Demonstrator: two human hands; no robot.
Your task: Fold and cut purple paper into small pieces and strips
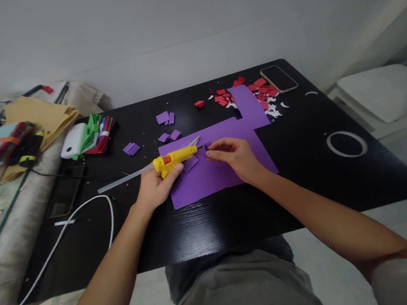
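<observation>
My left hand [155, 184] is closed round a yellow glue gun [174, 158], with a clear glue stick [125, 179] sticking out behind it to the left. The gun's nozzle points right at a small folded purple paper piece [207, 146]. My right hand [236, 157] pinches that piece, holding it down on a large purple paper sheet [221, 145] that lies on the black table [302, 170]. Another small purple piece [190, 164] lies just under the gun.
Small purple squares [165, 118] and red paper scraps [261, 91] lie further back, beside a phone [278, 78]. A stack of coloured paper [99, 133] and a white device [72, 141] sit at the far left. A white cable [68, 228] loops over the table's left edge.
</observation>
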